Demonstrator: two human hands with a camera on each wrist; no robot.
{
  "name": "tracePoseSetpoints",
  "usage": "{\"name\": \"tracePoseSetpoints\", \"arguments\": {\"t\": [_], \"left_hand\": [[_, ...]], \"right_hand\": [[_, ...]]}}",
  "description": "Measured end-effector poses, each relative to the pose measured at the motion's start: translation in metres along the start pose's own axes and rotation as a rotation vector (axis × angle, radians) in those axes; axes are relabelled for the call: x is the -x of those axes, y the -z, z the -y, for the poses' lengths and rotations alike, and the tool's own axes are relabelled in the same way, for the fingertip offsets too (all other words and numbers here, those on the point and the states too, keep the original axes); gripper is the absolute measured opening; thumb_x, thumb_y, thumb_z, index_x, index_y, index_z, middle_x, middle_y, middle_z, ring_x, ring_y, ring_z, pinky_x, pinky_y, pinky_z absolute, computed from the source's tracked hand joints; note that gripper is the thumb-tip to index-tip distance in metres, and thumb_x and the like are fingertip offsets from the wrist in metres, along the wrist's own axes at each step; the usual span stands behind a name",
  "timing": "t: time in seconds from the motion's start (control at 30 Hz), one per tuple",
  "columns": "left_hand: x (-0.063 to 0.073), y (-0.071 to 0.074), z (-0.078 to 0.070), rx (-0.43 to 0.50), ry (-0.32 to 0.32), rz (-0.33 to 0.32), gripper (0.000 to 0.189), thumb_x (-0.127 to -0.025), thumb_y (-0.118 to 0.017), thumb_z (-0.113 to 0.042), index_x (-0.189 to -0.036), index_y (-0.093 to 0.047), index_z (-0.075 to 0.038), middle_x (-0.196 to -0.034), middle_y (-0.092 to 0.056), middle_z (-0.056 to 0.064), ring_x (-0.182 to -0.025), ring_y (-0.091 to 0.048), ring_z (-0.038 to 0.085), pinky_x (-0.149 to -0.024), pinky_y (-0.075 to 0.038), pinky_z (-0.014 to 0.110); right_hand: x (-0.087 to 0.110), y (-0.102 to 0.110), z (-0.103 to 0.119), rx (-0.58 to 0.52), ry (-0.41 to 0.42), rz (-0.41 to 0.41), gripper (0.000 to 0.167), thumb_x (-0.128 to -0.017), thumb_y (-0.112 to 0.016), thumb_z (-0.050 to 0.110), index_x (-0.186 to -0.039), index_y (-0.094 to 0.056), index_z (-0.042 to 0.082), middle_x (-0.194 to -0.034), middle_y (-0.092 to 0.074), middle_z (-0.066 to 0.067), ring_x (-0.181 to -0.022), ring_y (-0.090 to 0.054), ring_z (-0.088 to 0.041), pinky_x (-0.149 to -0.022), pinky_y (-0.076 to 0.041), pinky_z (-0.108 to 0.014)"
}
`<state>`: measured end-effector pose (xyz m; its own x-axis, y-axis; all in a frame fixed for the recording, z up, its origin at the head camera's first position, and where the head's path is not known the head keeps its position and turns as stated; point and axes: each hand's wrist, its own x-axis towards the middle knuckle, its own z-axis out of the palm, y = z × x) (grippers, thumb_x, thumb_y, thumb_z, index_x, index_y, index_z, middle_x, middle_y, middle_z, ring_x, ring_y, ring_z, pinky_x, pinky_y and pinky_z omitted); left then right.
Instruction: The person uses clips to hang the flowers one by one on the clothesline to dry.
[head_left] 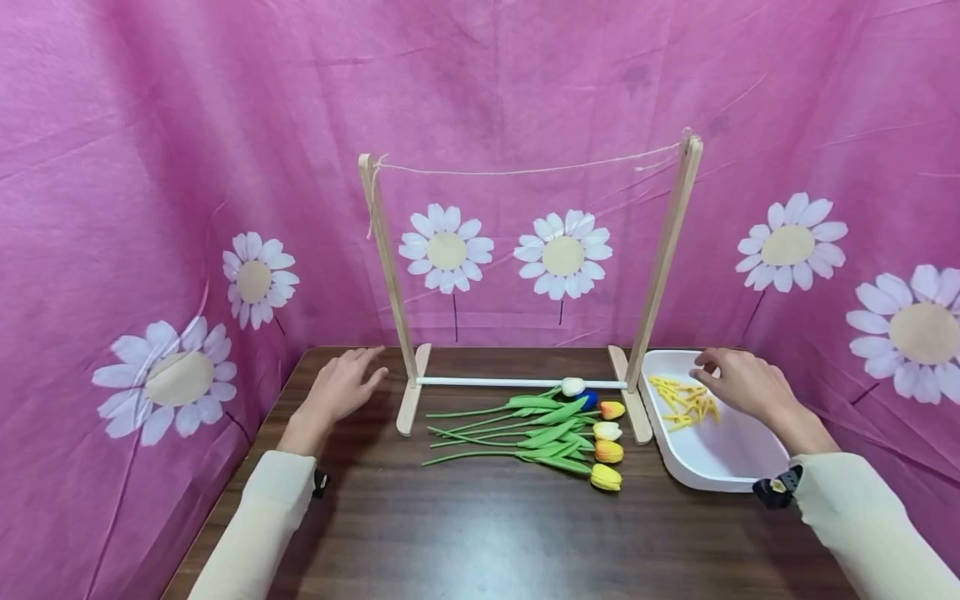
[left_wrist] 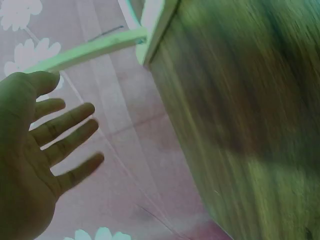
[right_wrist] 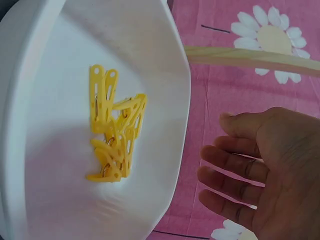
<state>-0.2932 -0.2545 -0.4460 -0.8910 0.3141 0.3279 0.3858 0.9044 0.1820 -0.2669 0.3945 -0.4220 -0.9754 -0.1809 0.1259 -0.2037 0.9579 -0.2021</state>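
Note:
My left hand (head_left: 342,385) hovers by the table's left side, left of the wooden stand, fingers relaxed and holding nothing. Over the white tray (head_left: 731,471) is my right hand (head_left: 742,382), fingers loosely bent with nothing in them. Yellow clothespins (head_left: 684,402) lie in a pile in that tray; the right wrist view shows the clothespins (right_wrist: 112,130) apart from the fingers. Several artificial tulips (head_left: 551,433) with green stems lie side by side in front of the stand, their white, blue, orange and yellow heads to the right.
A wooden stand has two uprights (head_left: 663,258), a white bottom rod (head_left: 517,382) and a thin string (head_left: 517,172) tied across the top. The brown table (head_left: 450,533) meets a pink cloth (head_left: 525,75) printed with white daisies at the back and sides.

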Motion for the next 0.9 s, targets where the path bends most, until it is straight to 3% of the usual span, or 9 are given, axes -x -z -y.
{"name": "tracePoseSetpoints", "arguments": {"t": [0.23,0.43,0.57,0.7,0.9], "left_hand": [[0.001,0.004,-0.026,0.054,-0.086,-0.074,0.018,-0.101,-0.069,-0.017,-0.114,-0.079,-0.009,-0.104,-0.080,0.007,-0.093,-0.075,0.027,-0.081,-0.062,0.053],[0.007,-0.006,-0.049,0.080,-0.131,-0.061,0.014,-0.098,-0.071,-0.012,-0.107,-0.081,-0.012,-0.093,-0.079,0.003,-0.079,-0.072,0.020,-0.071,-0.061,0.051],[0.013,-0.017,-0.063,0.098,-0.151,-0.014,0.013,-0.097,-0.072,-0.012,-0.106,-0.082,-0.013,-0.092,-0.080,0.000,-0.079,-0.073,0.019,-0.071,-0.061,0.049],[0.019,-0.028,-0.077,0.129,-0.170,0.076,0.012,-0.098,-0.073,-0.014,-0.106,-0.082,-0.014,-0.099,-0.080,-0.002,-0.089,-0.076,0.020,-0.077,-0.063,0.048],[0.031,-0.042,-0.091,0.132,-0.226,0.196,0.009,-0.097,-0.074,-0.014,-0.102,-0.081,-0.016,-0.100,-0.078,-0.005,-0.086,-0.073,0.014,-0.077,-0.062,0.041]], "right_hand": [[-0.004,-0.002,0.009,0.001,0.007,0.034,0.016,-0.097,-0.073,0.024,-0.102,-0.078,0.010,-0.092,-0.078,-0.006,-0.082,-0.070,-0.024,-0.065,-0.055,-0.052],[-0.004,-0.012,0.014,-0.006,0.013,0.090,0.009,-0.096,-0.074,0.022,-0.093,-0.077,0.015,-0.085,-0.072,0.001,-0.076,-0.061,-0.016,-0.061,-0.049,-0.042],[-0.002,-0.020,0.017,-0.026,0.083,0.102,0.008,-0.092,-0.076,0.017,-0.084,-0.074,0.018,-0.078,-0.068,0.005,-0.072,-0.056,-0.012,-0.061,-0.047,-0.037],[0.000,-0.031,0.016,-0.045,0.166,0.110,0.013,-0.086,-0.079,0.013,-0.078,-0.071,0.019,-0.073,-0.065,0.010,-0.066,-0.052,-0.006,-0.060,-0.044,-0.031],[0.002,-0.040,0.014,-0.059,0.200,0.183,0.012,-0.082,-0.082,0.014,-0.081,-0.071,0.019,-0.076,-0.065,0.010,-0.069,-0.053,-0.006,-0.062,-0.045,-0.032]]}}
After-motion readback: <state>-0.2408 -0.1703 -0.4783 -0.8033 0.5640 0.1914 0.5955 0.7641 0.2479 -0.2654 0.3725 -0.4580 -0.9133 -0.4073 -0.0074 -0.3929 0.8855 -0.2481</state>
